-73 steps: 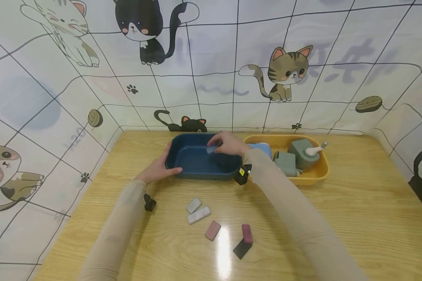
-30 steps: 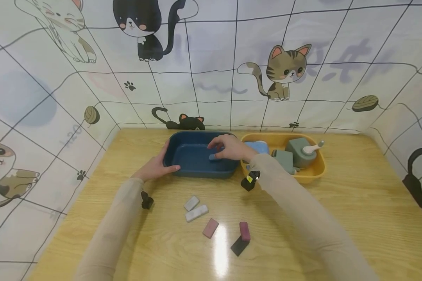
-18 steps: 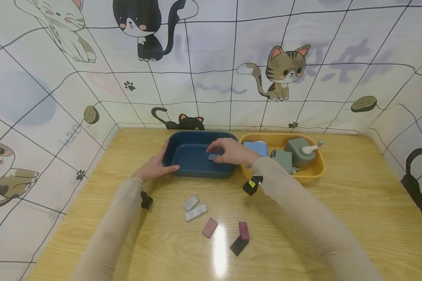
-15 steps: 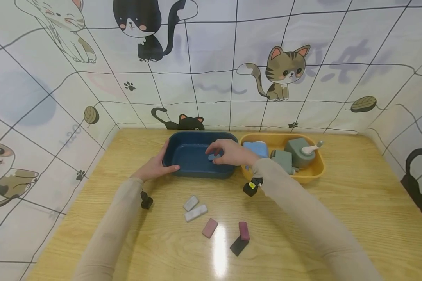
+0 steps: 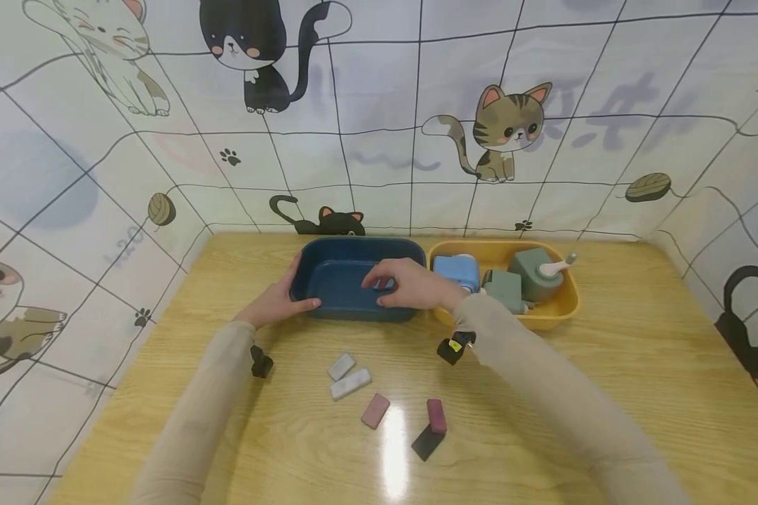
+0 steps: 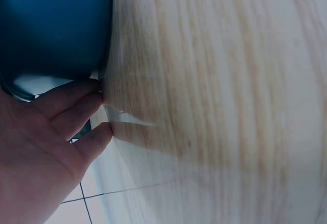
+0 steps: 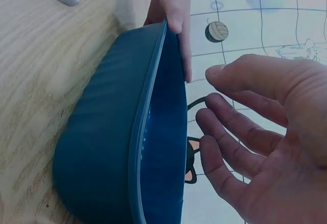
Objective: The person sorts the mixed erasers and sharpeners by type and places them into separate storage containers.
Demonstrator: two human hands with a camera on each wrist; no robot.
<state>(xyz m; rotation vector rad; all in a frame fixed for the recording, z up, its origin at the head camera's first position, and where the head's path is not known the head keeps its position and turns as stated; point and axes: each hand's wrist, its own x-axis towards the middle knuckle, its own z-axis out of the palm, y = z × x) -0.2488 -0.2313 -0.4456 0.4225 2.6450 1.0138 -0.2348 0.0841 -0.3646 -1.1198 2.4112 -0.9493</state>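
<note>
A dark blue bin [image 5: 337,313] stands at the back of the wooden table. My left hand [image 5: 276,301] rests against its left end, thumb by the front corner and the extended fingers [image 6: 76,104] along the outside. Over the bin's right part hovers my right hand [image 5: 410,284], fingers loosely bent and thumb apart from them. Nothing sits between these fingers [image 7: 230,127] in the right wrist view. A small light blue piece [image 5: 385,283] shows through the gap between thumb and fingers in the head view, seemingly inside the bin; its kind is too small to tell.
Just right of the bin, a yellow bin [image 5: 549,322] holds a blue container [image 5: 456,270] and grey-green bottles [image 5: 537,273]. In front lie whitish blocks [image 5: 350,384], a pink block [image 5: 375,410], a magenta block [image 5: 436,416] and a dark flat piece [image 5: 427,442].
My right hand has shifted down and slightly left over the blue bin, its fingers coming away from the light blue piece. The left hand keeps its place at the bin's left end.
</note>
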